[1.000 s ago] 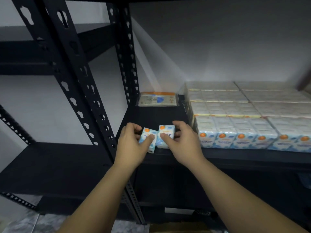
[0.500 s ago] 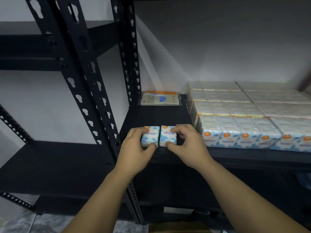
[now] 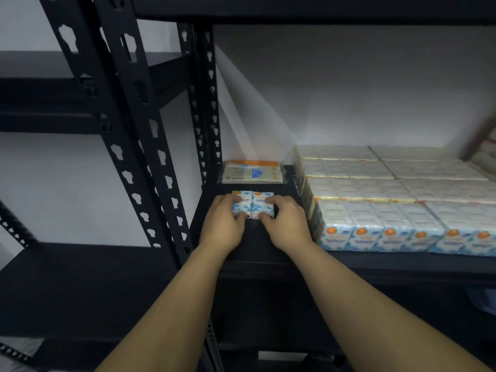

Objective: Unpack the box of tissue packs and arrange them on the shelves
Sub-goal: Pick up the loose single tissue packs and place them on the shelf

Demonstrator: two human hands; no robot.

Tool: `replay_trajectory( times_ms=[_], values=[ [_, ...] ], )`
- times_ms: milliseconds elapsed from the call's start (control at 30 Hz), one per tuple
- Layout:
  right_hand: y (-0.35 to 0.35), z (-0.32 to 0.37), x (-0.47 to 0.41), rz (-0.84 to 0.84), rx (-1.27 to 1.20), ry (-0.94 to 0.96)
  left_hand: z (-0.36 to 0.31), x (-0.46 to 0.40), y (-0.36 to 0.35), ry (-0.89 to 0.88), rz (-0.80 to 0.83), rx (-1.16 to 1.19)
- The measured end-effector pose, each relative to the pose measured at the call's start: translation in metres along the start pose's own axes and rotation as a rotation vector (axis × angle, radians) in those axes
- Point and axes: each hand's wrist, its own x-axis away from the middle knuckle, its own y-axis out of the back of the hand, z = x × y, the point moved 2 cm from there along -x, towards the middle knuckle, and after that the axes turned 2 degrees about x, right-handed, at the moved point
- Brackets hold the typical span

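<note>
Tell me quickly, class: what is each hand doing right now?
Left hand: grips the left tissue pack on the shelf.
Right hand: grips the right tissue pack beside it.

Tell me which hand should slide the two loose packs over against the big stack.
Left, probably. The left hand grips the outer side of the left pack, so it can push both packs toward the stack. The right hand sits between the right pack and the stack.

Left hand [image 3: 224,221] and right hand [image 3: 285,222] each hold a tissue pack [image 3: 241,204], seemingly flat on the black shelf [image 3: 268,248].
</note>
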Motion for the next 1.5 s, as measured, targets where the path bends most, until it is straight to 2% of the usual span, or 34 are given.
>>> replay_trajectory(
  times_ms=[200,600,1167,1333,1500],
  values=[
    [-0.006,-0.005,-0.021,-0.051,-0.043,-0.050,-0.001,-0.021,-0.008,0.026,0.011,-0.020],
    [-0.014,-0.011,-0.028,-0.033,-0.031,-0.100,0.003,-0.027,-0.009,0.037,-0.030,0.013],
    [-0.011,-0.006,-0.020,-0.012,-0.001,-0.062,0.005,-0.026,-0.009,0.035,-0.032,0.019],
    [-0.005,-0.005,0.003,0.038,0.024,-0.014,0.000,0.005,-0.004,-0.031,-0.013,0.011],
    [0.015,-0.003,0.054,0.108,0.103,0.070,-0.001,0.070,0.001,-0.084,-0.054,-0.133]
  ],
)
